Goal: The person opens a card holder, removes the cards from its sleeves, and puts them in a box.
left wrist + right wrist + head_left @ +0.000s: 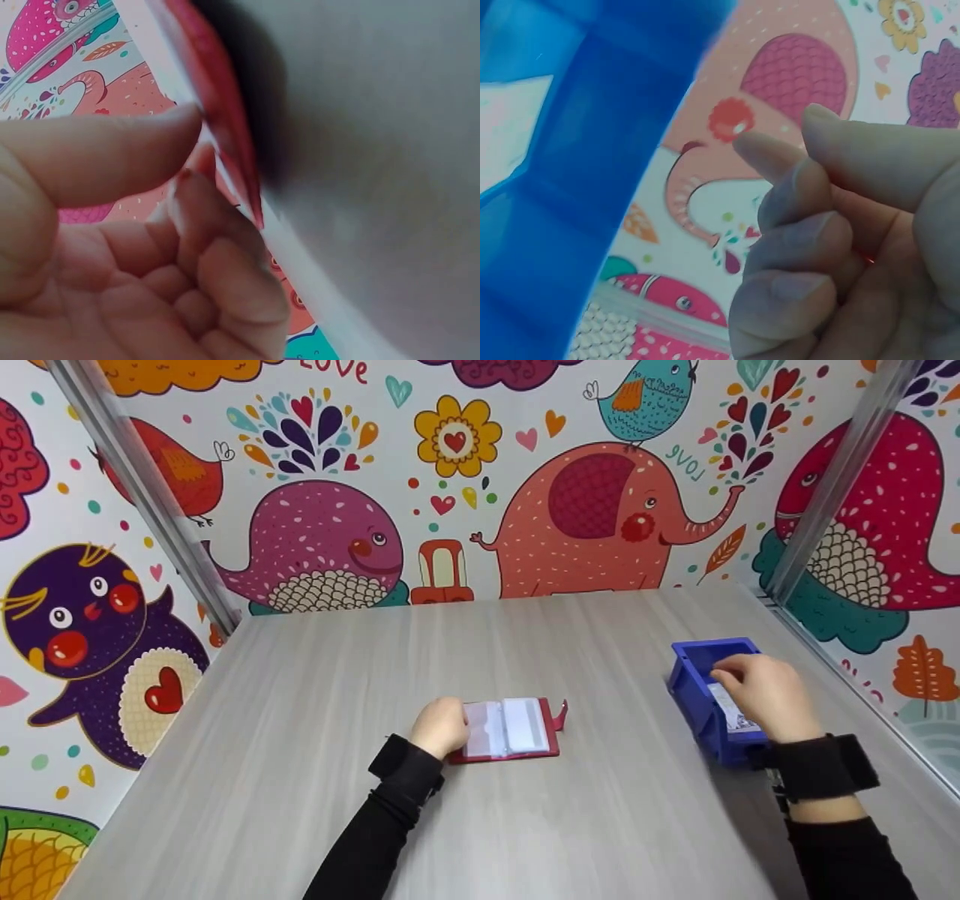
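Note:
A small red booklet (553,731) lies spread on the table, its clear sleeves facing up and a red strap at its right side. My left hand (440,727) pinches its left edge; in the left wrist view the thumb of this hand (127,232) presses against the red cover (225,90). My right hand (776,697) is over the blue bin (694,709), where a white printed card (724,706) lies. In the right wrist view this hand (847,232) holds nothing, its fingers loosely curled beside the bin (592,157) and the card (506,131).
The grey wood-grain table (322,675) extends around the booklet and bin. Behind it stands a wall (465,495) printed with cartoon animals, with printed side panels (67,510) left and right and metal posts at the corners.

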Demonstrator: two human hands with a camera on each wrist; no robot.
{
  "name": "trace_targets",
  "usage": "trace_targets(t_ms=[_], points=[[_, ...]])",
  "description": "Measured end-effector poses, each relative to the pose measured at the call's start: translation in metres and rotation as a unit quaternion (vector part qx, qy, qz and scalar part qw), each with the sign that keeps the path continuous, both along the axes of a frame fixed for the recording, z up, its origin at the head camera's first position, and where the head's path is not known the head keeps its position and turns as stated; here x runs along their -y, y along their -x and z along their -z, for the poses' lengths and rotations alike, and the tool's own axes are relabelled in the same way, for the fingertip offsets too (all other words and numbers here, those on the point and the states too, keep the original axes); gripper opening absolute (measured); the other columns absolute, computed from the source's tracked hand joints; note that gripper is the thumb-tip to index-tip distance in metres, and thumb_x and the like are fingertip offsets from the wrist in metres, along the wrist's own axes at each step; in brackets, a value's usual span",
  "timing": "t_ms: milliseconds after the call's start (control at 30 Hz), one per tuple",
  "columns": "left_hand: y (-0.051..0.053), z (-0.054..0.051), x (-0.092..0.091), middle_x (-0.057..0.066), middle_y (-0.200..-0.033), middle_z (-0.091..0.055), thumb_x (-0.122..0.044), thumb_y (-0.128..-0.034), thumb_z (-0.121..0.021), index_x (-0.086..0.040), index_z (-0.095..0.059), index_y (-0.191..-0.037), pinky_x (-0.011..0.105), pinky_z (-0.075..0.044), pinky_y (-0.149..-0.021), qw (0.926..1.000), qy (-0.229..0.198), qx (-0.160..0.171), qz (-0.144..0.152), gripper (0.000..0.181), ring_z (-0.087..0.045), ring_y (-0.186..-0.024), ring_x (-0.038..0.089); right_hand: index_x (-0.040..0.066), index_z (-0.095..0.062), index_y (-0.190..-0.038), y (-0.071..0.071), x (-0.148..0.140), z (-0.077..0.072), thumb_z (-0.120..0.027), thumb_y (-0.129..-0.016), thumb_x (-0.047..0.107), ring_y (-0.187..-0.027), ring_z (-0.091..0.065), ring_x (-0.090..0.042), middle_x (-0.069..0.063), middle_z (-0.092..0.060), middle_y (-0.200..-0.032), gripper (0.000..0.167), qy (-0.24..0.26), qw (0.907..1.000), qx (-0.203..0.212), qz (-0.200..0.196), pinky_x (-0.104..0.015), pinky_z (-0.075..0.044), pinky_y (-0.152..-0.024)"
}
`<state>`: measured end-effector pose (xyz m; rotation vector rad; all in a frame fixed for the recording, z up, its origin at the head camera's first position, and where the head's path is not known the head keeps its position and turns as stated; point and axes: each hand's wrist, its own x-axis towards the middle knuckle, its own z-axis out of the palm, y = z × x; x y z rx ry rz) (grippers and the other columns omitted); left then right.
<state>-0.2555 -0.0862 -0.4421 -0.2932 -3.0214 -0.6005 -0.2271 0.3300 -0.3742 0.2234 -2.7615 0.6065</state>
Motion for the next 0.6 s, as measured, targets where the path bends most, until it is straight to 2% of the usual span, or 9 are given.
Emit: trace_targets(t_ms=[300,600], points=[[0.001,0.001,0.000,0.007,-0.071,-0.061,0.004,-0.0758,-0.062,-0.006,-0.059,-0.060,0.042,-0.050,-0.069,1.0000,0.001,-0.002,-0.004,0.019,-0.050,-0.065,0.022,-0.004,-0.071,-0.110,0.004,0.040,-0.003,-0.064,-0.097,0.017,-0.095,-0.064,-0.037,-0.023,-0.069,-0.107,0.026,0.008,0.9993,0.021,-0.029,-0.057,-0.047,-0.084],[0.001,0.001,-0.001,0.010,-0.076,-0.065,0.003,-0.0771,-0.062,-0.006,-0.060,-0.061,0.043,-0.051,-0.072,0.9999,-0.003,0.005,-0.008,0.018,-0.055,-0.068,0.024,-0.003,-0.075,-0.101,0.015,0.078,0.010,-0.068,-0.092,0.010,-0.085,-0.067,-0.033,-0.017,-0.072,-0.095,0.017,-0.002,0.9963,-0.037,-0.077,-0.051,-0.050,-0.079]])
